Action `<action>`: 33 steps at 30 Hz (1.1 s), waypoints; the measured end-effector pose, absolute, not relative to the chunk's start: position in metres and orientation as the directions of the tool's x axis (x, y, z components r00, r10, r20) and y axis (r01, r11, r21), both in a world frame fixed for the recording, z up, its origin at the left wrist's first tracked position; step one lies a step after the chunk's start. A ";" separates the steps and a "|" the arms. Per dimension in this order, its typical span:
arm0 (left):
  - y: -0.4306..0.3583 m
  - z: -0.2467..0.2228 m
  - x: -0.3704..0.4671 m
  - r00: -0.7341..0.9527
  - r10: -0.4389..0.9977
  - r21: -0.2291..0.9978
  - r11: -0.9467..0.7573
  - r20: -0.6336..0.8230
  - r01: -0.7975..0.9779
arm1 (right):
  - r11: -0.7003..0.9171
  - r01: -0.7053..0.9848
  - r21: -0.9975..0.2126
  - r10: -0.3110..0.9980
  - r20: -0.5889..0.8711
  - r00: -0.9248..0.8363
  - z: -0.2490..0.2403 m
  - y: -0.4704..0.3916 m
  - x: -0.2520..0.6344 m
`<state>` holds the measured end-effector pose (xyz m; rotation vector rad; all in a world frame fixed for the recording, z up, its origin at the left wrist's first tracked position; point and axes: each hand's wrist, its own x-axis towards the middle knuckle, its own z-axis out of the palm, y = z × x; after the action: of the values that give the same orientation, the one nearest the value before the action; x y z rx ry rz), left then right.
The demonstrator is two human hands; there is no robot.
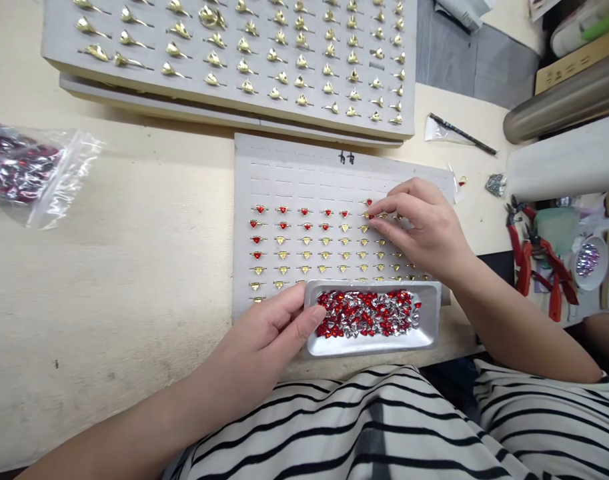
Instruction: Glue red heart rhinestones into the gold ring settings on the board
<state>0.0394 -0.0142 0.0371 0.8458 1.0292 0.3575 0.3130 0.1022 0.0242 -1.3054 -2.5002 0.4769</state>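
Observation:
My left hand (pixel 269 333) grips the left end of a shallow silver tray (pixel 374 344), thumb over its rim. Red and silver-backed gemstones (pixel 367 313) fill the tray. Thumb and fingertips of my right hand (pixel 424 223) pinch together at a small red stone (pixel 371 216) on one of the gold rings. These rings stand in rows in the slots of a grey foam board (pixel 284 180); the upper left ones bear red stones and many others show bare gold triangular settings (pixel 307 255). The tray covers part of the board's lower edge, and my right hand hides some rings.
Stacked foam boards (pixel 234 117) with gold rings stand behind. A zip bag of red stones (pixel 24 167) lies at left. At right are a pen (pixel 461 133), rolls (pixel 564 157), red-handled pliers (pixel 554 280) and a white bowl of iridescent stones (pixel 603 267).

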 end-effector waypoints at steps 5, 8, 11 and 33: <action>-0.014 0.038 0.040 0.501 0.618 0.756 0.642 -0.607 0.124 | 0.534 0.733 -0.421 0.831 0.100 -0.547 0.022 0.102 0.311; -0.016 0.037 0.040 0.490 0.611 0.745 0.654 -0.622 0.130 | 0.533 0.734 -0.422 0.833 0.110 -0.542 0.020 0.102 0.311; -0.016 0.037 0.040 0.472 0.631 0.756 0.642 -0.615 0.127 | 0.515 0.742 -0.429 0.843 0.097 -0.529 0.020 0.104 0.312; -0.015 0.037 0.040 0.483 0.642 0.764 0.639 -0.595 0.093 | 0.502 0.754 -0.423 0.842 0.039 -0.538 0.025 0.109 0.313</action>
<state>0.0396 -0.0149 0.0372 0.8369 1.0325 0.3868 0.3130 0.1091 0.0254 -1.3578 -2.5065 0.5281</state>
